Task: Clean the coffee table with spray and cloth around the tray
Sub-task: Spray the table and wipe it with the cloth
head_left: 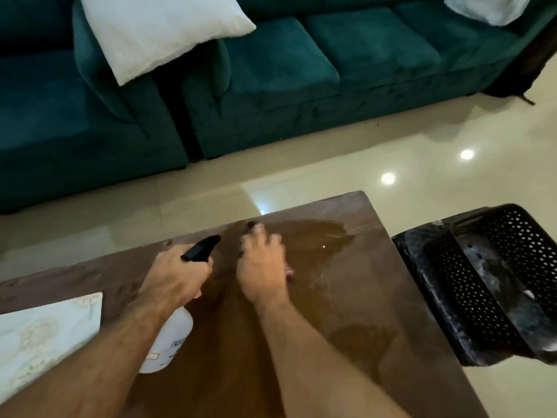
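my left hand [173,279] closed around spray bottle [168,342] above brown coffee table [346,297], my right hand [263,263] blurred, flat on wet tabletop, grip unclear, tray [45,333] at left edge

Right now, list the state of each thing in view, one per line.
Left hand: gripping the spray bottle at its trigger.
Spray bottle: held tilted over the table, nozzle pointing away.
Right hand: pressed down on the table; blurred, cloth not clearly visible.
Table: wet and streaked ahead of the hands.
Tray: resting at the table's left.
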